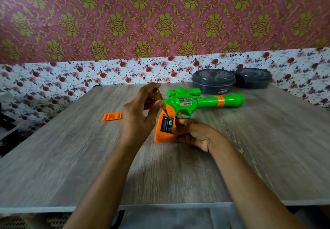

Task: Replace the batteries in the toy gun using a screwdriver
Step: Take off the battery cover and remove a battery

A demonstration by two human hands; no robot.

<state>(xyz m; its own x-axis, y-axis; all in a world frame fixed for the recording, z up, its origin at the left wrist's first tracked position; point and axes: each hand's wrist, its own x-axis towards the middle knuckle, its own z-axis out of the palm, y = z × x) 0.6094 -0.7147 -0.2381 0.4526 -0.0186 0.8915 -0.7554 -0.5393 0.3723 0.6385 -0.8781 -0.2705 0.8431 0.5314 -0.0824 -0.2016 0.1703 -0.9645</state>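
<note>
We pinch the screwdriver [158, 95] in the left hand [141, 112], tip at the far end of the batteries [167, 123] | they lie near-to-far in the toy gun [185, 102] handle, mid table [71, 157] | right hand [192, 134] holds this handle from the right.

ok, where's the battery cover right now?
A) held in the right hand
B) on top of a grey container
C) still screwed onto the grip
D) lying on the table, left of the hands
D: the orange battery cover lies flat on the table, apart from the toy gun, and the open grip compartment shows two batteries.
</note>
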